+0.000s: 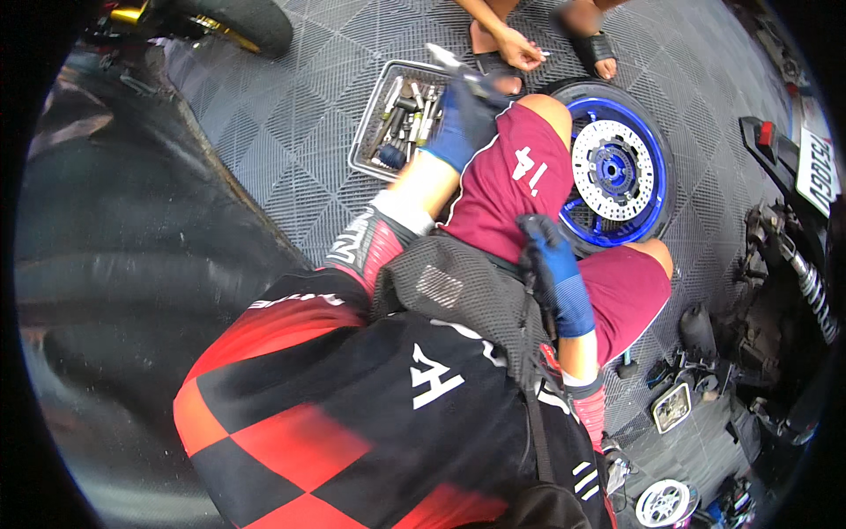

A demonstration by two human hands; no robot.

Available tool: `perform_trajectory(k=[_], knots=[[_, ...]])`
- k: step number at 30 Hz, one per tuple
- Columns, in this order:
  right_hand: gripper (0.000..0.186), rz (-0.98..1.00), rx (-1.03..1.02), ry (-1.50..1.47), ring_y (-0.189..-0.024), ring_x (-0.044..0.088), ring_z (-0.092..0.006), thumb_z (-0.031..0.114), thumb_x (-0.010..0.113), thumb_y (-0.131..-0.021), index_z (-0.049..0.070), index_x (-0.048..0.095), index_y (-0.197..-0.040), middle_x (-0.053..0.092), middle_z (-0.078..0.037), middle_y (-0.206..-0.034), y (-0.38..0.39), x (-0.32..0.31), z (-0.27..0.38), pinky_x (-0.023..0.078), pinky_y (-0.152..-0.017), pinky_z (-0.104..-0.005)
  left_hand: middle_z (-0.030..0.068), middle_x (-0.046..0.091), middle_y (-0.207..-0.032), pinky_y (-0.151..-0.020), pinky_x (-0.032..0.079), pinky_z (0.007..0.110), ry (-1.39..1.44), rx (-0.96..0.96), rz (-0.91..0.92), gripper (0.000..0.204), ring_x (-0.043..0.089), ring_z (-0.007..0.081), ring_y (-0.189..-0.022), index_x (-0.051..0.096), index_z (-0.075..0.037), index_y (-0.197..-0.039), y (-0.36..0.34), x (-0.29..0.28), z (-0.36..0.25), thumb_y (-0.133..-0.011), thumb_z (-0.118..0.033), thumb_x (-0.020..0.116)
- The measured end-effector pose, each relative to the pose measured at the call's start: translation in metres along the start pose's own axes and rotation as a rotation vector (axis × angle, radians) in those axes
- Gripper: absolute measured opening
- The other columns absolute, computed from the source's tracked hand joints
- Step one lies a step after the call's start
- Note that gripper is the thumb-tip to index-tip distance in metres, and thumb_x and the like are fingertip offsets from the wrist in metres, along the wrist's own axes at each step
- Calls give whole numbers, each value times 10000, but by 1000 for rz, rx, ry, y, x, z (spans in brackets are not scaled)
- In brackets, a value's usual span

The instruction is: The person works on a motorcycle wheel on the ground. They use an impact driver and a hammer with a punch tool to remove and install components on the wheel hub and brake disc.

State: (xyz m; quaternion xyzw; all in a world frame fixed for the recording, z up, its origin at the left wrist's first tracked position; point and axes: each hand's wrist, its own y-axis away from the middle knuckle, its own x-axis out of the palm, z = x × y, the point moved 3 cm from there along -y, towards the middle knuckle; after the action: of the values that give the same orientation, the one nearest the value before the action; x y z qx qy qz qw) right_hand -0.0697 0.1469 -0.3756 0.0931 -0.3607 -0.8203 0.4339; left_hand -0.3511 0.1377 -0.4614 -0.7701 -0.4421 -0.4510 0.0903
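My left hand (467,115), in a dark blue glove, grips a blurred silver-and-dark tool (449,60) over the right side of a plastic basket (357,145) of metal tools and sockets (407,115). My right hand (551,269), also gloved, is curled against my maroon shorts (502,194) beside the black mesh waist bag (441,273); whatever it holds, if anything, is hidden. Just beyond my knees, a wheel (648,203) with a blue rim and a silver perforated brake disc (595,154) lies flat on the tiled floor.
Another person's hand (520,53) and sandalled foot (599,53) are at the top. A motorbike (784,264) fills the right edge, with a small parts tray (661,423) and white rim (656,502) below. A black covered surface (123,264) is at left, a tyre (264,26) upper left.
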Motion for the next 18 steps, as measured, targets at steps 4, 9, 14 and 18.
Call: perform_trajectory(k=[4,9,14,18], knots=[[257,46,214,-290,-395,335,-60,398,543,-1003,188,556,-1151,429,37,-597,8,-38,16,250,-339,-219,75,549,-896,-616,490,346,-382,-300,-207,349,528,191,-730,547,-160,-1137,-29,-88,-71,-941,-447,585],[284,205,76,-793,-443,362,-41,318,530,-1010,111,519,-1203,472,26,-678,-50,-120,44,268,-341,-179,128,599,-678,-546,507,428,-683,-553,-411,515,623,290,-628,621,-35,-1090,-24,-232,-75,-947,-514,496],[156,350,-13,-1352,-538,355,-72,182,468,-1016,28,465,-990,377,33,-680,-116,-188,86,354,-502,-237,308,629,-1178,-935,501,465,-2173,-563,-175,695,638,427,-1091,422,25,-1407,-34,-256,-107,-887,-426,520],[199,133,-291,-1288,-547,385,-106,179,472,-1001,54,437,-849,400,4,-674,-135,-263,79,390,-543,-265,257,657,-1153,-913,496,476,-1914,142,65,450,630,415,-1086,626,-58,-1201,-5,2,-13,-934,-412,556]])
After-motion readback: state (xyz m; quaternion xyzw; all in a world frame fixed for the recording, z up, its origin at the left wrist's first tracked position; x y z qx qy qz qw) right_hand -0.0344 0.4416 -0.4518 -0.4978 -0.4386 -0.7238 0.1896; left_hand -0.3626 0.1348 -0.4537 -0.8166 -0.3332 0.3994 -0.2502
